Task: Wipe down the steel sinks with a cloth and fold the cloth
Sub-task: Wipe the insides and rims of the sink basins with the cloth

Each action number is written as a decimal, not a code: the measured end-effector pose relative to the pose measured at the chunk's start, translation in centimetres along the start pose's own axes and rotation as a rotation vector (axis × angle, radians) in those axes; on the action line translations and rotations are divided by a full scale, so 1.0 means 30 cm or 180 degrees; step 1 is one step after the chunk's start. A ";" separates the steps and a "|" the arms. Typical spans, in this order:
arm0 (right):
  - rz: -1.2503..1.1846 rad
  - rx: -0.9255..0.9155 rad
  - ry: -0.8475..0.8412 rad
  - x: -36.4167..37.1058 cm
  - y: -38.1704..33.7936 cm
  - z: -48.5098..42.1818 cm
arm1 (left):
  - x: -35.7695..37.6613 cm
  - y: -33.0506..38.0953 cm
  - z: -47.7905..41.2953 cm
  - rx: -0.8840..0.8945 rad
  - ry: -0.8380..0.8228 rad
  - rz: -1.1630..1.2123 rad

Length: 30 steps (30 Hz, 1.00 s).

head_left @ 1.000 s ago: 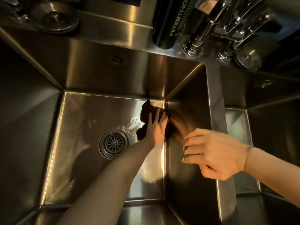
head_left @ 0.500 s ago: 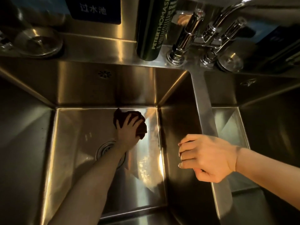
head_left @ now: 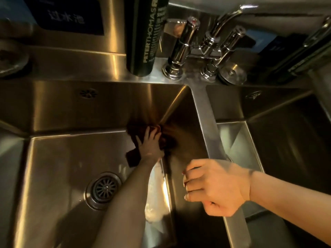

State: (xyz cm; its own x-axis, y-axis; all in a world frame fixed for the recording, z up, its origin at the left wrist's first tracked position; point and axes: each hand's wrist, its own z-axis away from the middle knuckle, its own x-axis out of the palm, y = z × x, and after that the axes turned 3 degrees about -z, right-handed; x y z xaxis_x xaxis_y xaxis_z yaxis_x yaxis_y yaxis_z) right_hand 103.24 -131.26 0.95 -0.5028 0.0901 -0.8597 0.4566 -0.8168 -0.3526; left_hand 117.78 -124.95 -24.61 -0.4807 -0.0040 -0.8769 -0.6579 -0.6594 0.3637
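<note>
Fingers of the right hand (head_left: 215, 187), nearest the camera, are loosely curled above the steel divider (head_left: 206, 122) between the basins, its grip slack and holding nothing. Beyond it, in the floor of the left sink (head_left: 53, 176), sits the round drain strainer (head_left: 103, 189). Farther in, the left hand (head_left: 150, 145) lies with fingers spread flat on the dark cloth (head_left: 131, 157), an open grip pressing it into the far right corner where floor, back wall and side wall meet; one flap of cloth sticks out beside the wrist. The right sink (head_left: 232, 140) lies past the divider. On the back ledge of the worktop (head_left: 107, 68) stand a dark bottle (head_left: 145, 36) and the chrome mixer tap (head_left: 211, 45). Since the cloth is only pressed, not clutched, it could bunch or slide from under the palm when dragged along the wall, leaving the corner seam streaked; a wipe carried high up the back wall might also knock the bottle into the basin.
</note>
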 end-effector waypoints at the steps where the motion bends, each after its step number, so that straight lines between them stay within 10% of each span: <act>1: 0.0012 -0.0007 -0.0004 0.000 0.003 0.003 | 0.005 0.002 0.001 0.0058 0.0025 -0.0090; 6: 0.0023 -0.0050 -0.0012 -0.012 -0.008 0.008 | -0.046 -0.174 0.118 0.0945 -0.0008 -0.0496; 18: 0.0031 0.0071 0.0001 -0.020 -0.013 -0.004 | -0.022 -0.431 0.349 -0.0914 0.0637 0.0177; 30: 0.0116 -0.0054 0.0011 -0.024 -0.016 0.006 | 0.111 -0.112 0.292 0.1561 -0.0093 -0.0394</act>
State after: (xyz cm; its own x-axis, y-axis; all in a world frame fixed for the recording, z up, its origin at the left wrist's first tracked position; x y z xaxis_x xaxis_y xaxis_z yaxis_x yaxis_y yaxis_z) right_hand 103.24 -131.04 1.82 -0.4832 0.0624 -0.8733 0.4870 -0.8097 -0.3273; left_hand 113.29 -116.17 -26.00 -0.3933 0.0775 -0.9162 -0.9025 -0.2228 0.3686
